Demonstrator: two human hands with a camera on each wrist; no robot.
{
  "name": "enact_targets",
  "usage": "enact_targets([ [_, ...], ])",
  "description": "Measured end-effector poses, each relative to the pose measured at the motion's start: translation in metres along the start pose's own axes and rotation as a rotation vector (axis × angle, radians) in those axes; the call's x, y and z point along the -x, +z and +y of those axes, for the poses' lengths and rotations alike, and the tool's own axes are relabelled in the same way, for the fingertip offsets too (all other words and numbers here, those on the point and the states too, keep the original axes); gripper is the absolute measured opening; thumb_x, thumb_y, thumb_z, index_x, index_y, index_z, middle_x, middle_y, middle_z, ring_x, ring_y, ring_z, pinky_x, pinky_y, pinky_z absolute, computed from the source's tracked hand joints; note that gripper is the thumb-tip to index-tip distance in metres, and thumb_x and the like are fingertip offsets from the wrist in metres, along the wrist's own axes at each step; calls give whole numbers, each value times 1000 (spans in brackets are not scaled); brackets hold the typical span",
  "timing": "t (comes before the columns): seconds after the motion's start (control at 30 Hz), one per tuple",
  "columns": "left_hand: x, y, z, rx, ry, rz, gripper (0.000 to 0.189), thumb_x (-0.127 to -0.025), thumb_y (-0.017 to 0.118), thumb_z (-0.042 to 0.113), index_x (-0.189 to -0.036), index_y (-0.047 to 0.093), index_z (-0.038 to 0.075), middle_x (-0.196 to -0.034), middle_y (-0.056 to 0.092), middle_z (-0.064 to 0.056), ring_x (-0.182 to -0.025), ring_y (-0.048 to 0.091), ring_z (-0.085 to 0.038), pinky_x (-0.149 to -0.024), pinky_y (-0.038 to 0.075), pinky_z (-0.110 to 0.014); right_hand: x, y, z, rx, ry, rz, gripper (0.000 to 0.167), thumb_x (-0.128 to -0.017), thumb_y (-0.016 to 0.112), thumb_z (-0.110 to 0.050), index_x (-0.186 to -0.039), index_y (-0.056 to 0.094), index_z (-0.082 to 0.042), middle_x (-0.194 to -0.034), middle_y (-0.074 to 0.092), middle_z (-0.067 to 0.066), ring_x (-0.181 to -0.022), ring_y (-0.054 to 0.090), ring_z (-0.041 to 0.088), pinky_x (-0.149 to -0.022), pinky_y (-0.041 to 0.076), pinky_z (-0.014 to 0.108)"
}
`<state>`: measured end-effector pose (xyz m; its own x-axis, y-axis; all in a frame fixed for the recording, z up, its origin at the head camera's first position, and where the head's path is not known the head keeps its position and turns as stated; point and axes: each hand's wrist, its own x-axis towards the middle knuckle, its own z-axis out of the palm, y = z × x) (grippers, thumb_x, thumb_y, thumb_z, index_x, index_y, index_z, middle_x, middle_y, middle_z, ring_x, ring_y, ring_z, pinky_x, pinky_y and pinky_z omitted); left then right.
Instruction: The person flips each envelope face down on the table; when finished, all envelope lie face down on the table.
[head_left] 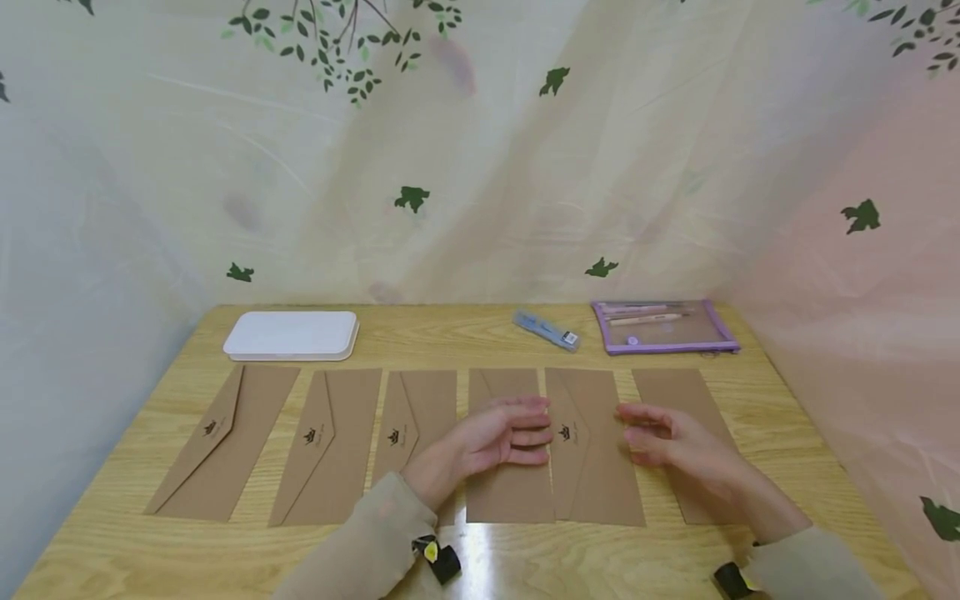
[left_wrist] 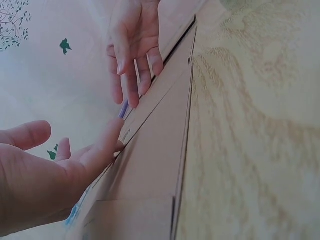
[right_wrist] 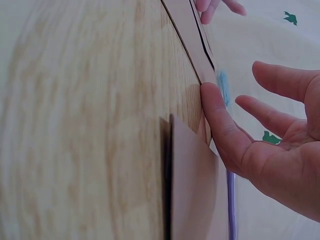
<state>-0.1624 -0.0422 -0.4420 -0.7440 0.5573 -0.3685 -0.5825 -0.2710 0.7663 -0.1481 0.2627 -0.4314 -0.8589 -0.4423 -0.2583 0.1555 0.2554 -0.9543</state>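
Observation:
Several brown kraft envelopes lie in a row on the wooden table. The fifth from the left, an envelope [head_left: 600,487] with a crown print on its flap, lies between the two hands. My left hand [head_left: 504,435] is at its left edge, over the neighbouring envelope [head_left: 506,500], fingers extended and slightly bent. At its right edge, my right hand [head_left: 678,448] has its fingertips close to or touching the paper. The rightmost envelope [head_left: 678,387] lies partly under the right hand and forearm. In the right wrist view, the right hand [right_wrist: 285,145] has its fingers spread, holding nothing.
Three envelopes with crown prints [head_left: 258,450] lie to the left. Behind the row are a white case [head_left: 291,335], a small blue clear packet [head_left: 546,329] and a purple-edged clear pouch [head_left: 667,333] with pens inside. A patterned cloth [head_left: 480,167] hangs behind the table.

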Motion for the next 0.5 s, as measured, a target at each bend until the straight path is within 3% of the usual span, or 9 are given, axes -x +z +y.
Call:
enact_targets([
  [0.5, 1, -3, 0, 53, 4, -10, 50, -106, 51, 15, -150, 38, -5, -150, 41, -32, -136, 45, -46, -101, 47, -61, 0, 0, -2, -14, 9, 13, 67, -102, 63, -14, -151, 28, 14, -156, 31, 34, -135, 43, 45, -95, 56, 40],
])
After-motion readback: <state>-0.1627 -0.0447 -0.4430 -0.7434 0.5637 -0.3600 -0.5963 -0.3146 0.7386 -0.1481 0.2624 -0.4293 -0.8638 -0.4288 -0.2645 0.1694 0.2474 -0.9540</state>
